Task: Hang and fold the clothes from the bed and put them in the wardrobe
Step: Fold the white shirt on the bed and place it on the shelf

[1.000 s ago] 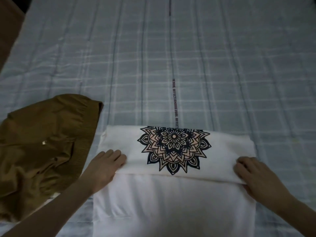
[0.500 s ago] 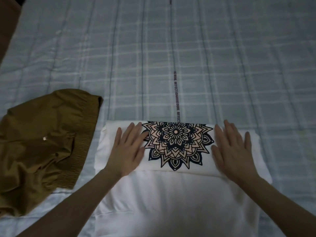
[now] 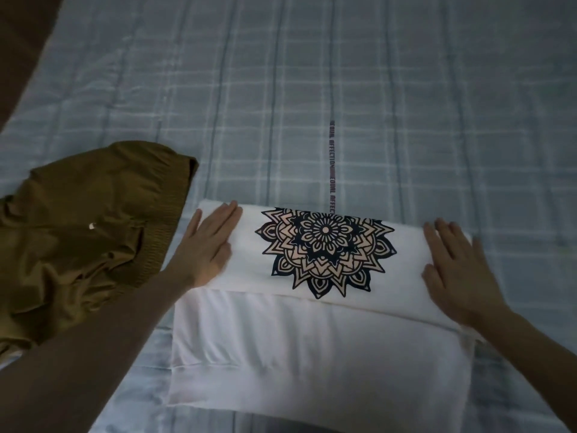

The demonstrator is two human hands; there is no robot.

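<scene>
A white T-shirt (image 3: 312,348) with a dark mandala print (image 3: 326,251) lies on the bed, its far part folded over toward me so the print faces up. My left hand (image 3: 209,245) lies flat with straight fingers on the left end of the folded flap. My right hand (image 3: 456,270) presses flat on the flap's right end. Both hands flank the print and hold nothing.
An olive-brown garment (image 3: 78,239) with a ribbed waistband lies crumpled to the left, close to the shirt and my left forearm. The blue plaid bedcover (image 3: 343,89) stretches away beyond the shirt. A brown surface (image 3: 22,32) shows at the top left corner.
My hands first held the flap's near edge, then flattened beside the print, and now have slid outward to the flap's two ends. The shirt stays folded in place.
</scene>
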